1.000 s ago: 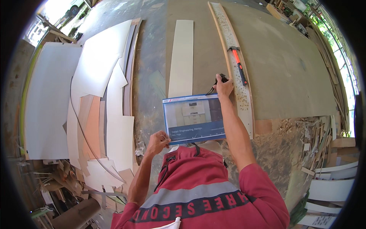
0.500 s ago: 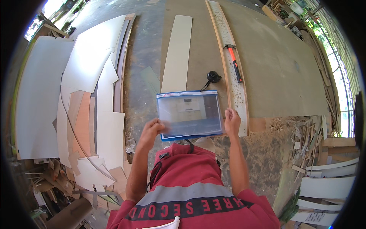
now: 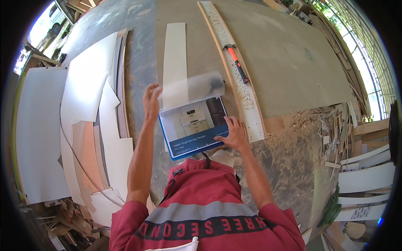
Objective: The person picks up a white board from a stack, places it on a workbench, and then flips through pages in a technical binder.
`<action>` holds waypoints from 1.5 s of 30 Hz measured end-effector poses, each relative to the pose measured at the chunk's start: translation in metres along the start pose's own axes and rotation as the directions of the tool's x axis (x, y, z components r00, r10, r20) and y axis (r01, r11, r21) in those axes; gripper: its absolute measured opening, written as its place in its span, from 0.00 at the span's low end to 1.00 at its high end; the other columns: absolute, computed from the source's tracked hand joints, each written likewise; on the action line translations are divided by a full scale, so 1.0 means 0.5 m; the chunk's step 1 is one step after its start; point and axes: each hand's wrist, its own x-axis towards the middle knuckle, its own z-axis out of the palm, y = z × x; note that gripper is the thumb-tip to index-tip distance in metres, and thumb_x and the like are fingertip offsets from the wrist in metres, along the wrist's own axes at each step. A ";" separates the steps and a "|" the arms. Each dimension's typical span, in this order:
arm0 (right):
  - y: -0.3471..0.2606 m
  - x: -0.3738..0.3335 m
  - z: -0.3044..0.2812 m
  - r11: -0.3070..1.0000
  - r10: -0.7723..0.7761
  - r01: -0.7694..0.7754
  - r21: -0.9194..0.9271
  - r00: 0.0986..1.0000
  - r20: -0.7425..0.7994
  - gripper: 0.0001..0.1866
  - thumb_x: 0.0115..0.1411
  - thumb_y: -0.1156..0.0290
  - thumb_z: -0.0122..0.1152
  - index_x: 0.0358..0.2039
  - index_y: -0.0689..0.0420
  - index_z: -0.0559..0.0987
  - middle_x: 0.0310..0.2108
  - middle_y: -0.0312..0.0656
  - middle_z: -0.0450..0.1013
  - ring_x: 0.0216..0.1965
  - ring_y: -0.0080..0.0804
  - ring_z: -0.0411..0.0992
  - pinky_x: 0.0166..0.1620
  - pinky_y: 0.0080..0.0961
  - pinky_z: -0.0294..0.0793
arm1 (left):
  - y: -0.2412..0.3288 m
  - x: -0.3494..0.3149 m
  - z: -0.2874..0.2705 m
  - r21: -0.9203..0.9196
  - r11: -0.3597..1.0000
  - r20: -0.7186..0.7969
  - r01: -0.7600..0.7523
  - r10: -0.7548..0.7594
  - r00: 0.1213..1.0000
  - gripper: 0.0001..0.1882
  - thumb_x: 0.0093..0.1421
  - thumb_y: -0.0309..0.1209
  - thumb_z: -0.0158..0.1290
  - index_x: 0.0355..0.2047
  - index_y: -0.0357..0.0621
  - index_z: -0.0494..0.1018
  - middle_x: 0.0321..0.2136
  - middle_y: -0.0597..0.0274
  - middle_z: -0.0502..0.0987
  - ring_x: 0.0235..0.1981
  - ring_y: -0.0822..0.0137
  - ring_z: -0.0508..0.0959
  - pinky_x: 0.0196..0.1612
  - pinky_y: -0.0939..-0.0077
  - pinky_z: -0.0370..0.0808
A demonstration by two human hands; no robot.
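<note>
A blue report folder (image 3: pixel 194 133) lies turned back in front of me, above my lap. Its top page shows a printed picture of pale drawers above a dark blue band. My right hand (image 3: pixel 235 133) grips the folder's right edge, thumb over the page and fingers spread along the side. The folder's clear plastic cover (image 3: pixel 188 88) stands lifted and curved, blurred by motion. At its left edge, my left hand (image 3: pixel 151 98) has its fingers curled against the cover. A dark round shape, the tape measure (image 3: pixel 216 85), shows hazily through the plastic.
A hammer (image 3: pixel 237 65) with an orange and black handle rests on a long wood-edged tray (image 3: pixel 251 113) strewn with small bits. A pale board strip (image 3: pixel 174 50) lies beyond the folder. Stacked panels (image 3: pixel 90 75) stand left; scrap wood (image 3: pixel 356 125) is piled right.
The clear cover has been raised off the page and swung away from me. My left hand has moved up with it; my right hand has shifted inward onto the folder. The view has turned slightly.
</note>
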 end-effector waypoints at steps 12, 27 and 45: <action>0.017 -0.015 0.069 0.903 0.398 -0.363 0.231 0.909 -0.127 0.21 0.44 0.66 0.73 0.35 0.61 0.73 0.31 0.46 0.72 0.36 0.46 0.71 0.40 0.40 0.68 | -0.024 -0.211 -0.055 0.603 0.537 0.635 -0.590 0.123 0.762 0.25 0.52 0.29 0.56 0.51 0.45 0.68 0.59 0.52 0.64 0.64 0.56 0.57 0.64 0.52 0.51; -0.039 0.045 -0.030 0.798 0.513 -0.412 0.440 0.848 -0.136 0.13 0.50 0.69 0.68 0.34 0.60 0.77 0.29 0.41 0.76 0.28 0.36 0.75 0.32 0.31 0.71 | 0.032 -0.285 -0.096 0.461 0.675 0.794 -0.577 -0.024 0.607 0.45 0.34 0.47 0.71 0.55 0.51 0.69 0.63 0.51 0.58 0.68 0.56 0.50 0.67 0.47 0.46; -0.033 0.144 -0.035 -0.382 0.571 0.042 0.923 0.796 0.200 0.13 0.59 0.66 0.61 0.41 0.60 0.74 0.32 0.41 0.72 0.34 0.33 0.72 0.36 0.30 0.73 | 0.069 -0.179 -0.062 0.355 0.909 0.287 -0.219 0.117 0.951 0.09 0.54 0.26 0.59 0.35 0.35 0.78 0.30 0.51 0.80 0.30 0.60 0.79 0.34 0.71 0.74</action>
